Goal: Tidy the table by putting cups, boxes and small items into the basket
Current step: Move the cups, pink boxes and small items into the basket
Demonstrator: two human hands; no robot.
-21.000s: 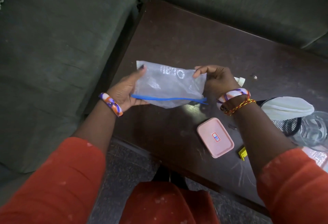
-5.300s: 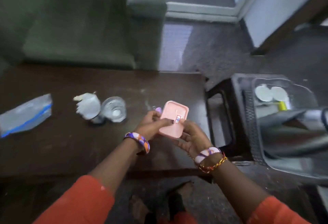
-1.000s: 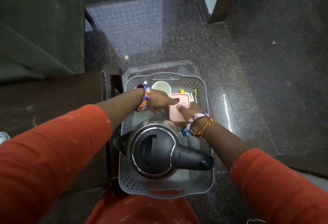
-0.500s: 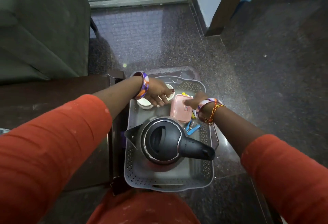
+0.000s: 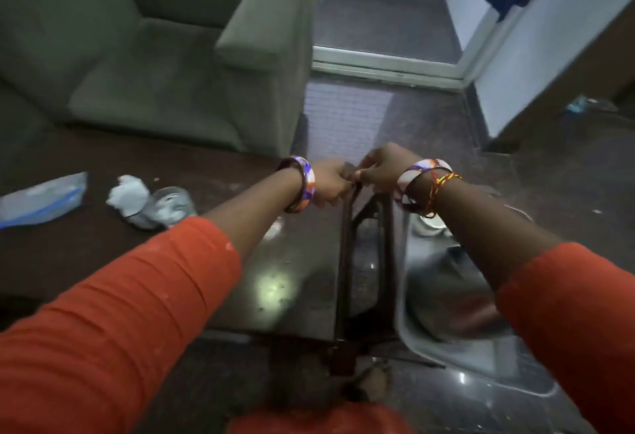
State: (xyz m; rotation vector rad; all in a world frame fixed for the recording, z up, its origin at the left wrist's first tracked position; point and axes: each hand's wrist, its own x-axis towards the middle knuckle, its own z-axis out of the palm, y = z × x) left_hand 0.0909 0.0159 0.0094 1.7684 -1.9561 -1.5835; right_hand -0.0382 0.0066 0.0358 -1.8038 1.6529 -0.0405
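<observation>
The grey plastic basket (image 5: 412, 337) sat blurred at lower right, off the edge of the dark wooden table (image 5: 103, 255), already holding some items. Both hands met at frame centre, the left hand (image 5: 328, 181) and right hand (image 5: 379, 167) with fingers curled, perhaps pinching something small between them; I could not tell what. Next, judging by what remained, came the clear drinking glass (image 5: 170, 205), crumpled white tissue (image 5: 125, 193) and clear zip bag (image 5: 43, 198) at left. A green armchair (image 5: 154, 55) filled the upper left.

Glossy dark table (image 5: 103, 255) — clear plastic bag (image 5: 41, 198), matt cloth armchair (image 5: 154, 55).
</observation>
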